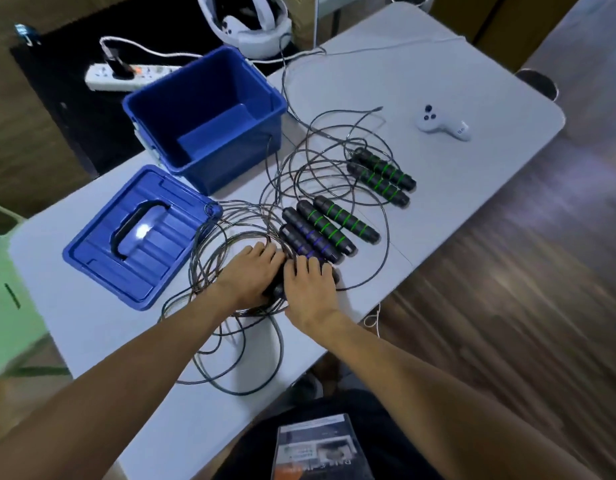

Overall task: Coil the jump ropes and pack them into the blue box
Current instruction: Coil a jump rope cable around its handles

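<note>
Beside the blue lid (133, 237), both hands (251, 275) (310, 289) grasp one handle amid tangled ropes (299, 174).

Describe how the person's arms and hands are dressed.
Both forearms are bare, with no sleeves in view. The left hand and right hand wear no gloves; no rings, watch or wristband are visible. Dark clothing shows at the lap.

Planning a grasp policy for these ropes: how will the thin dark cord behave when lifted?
The cord lies in loose, overlapping loops, so it is probably floppy and springy. Loops cross between the handle pairs, so lifting one may drag others.
</note>
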Available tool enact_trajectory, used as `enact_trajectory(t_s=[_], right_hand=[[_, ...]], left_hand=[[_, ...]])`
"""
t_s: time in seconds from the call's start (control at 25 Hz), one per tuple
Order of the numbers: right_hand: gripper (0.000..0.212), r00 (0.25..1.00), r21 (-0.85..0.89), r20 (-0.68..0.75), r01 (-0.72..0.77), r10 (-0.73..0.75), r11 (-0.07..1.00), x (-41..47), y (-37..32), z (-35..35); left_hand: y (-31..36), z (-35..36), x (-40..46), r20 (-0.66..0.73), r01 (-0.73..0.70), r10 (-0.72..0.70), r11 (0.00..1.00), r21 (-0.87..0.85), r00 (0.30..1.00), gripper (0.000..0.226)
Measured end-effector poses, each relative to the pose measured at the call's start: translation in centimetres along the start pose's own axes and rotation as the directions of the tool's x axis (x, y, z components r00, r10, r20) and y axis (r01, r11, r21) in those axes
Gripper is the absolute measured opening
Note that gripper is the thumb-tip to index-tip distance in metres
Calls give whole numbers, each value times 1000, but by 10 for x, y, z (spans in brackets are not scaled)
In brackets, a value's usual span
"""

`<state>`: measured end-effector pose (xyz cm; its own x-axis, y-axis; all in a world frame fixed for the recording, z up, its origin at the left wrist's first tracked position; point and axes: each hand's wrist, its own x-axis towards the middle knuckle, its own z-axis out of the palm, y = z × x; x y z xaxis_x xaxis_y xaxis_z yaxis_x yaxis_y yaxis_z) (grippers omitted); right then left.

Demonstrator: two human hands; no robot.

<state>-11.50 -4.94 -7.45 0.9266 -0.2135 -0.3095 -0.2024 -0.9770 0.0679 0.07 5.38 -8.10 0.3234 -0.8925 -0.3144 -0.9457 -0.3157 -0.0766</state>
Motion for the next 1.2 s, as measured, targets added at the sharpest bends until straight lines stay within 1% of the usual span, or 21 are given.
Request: enact_trajectory(t_s=[0.08,0.12,0.16,0.24,0.36,0.4,0.48,0.56,0.68,0.76,0.8,0.88,0.96,1.08,1.2], right_hand=[[48,1000,-11,-6,21,-21,1000,-1,1,2],[46,999,-3,-14,32,-32,999,-2,3,-1],[47,999,-1,-28,32,-32,999,0,7,-8],[58,997,41,-72,32,-29,999,13,18,-33],[72,976,146,-166,165,-140,975,52,38,-99],[74,955,128,-225,225,-192,966,68,44,-127],[77,895,16,-350,299,-275,954,98,56,-179],[76,833,-80,-442,334,-334,939,123,66,-229],[72,723,-171,-555,385,-412,907,155,85,-311],[71,657,-232,-614,380,-437,896,170,98,-357],[70,609,-282,-640,382,-469,880,177,107,-382],[67,528,-361,-665,392,-528,846,188,119,-415],[65,450,-406,-672,440,-587,801,195,133,-441],[60,400,-394,-669,524,-626,755,200,146,-463],[52,374,-381,-675,562,-636,734,205,154,-471]], left_hand=[[2,-3,-3,11,14,-14,1000,-18,1000,52],[2,-8,-5,10,32,-31,997,-66,999,48],[-1,-14,-7,6,73,-73,988,-133,997,46],[-11,-38,-10,0,185,-192,943,-275,981,45],[-45,-89,-9,-93,281,-342,877,-391,935,45],[-61,-110,-8,-122,304,-384,857,-416,915,48],[-91,-153,-7,-174,334,-446,832,-444,878,56],[-117,-194,-2,-227,360,-483,830,-425,846,59],[-151,-266,10,-316,477,-602,787,-392,734,44],[-165,-312,19,-336,543,-666,741,-395,666,42],[-170,-335,24,-352,566,-694,718,-405,628,42],[-176,-366,31,-364,598,-732,681,-422,576,41],[-178,-388,34,-364,625,-776,631,-459,516,41],[-175,-408,35,-355,647,-824,567,-510,442,39],[-170,-422,35,-382,659,-832,553,-510,402,37]])
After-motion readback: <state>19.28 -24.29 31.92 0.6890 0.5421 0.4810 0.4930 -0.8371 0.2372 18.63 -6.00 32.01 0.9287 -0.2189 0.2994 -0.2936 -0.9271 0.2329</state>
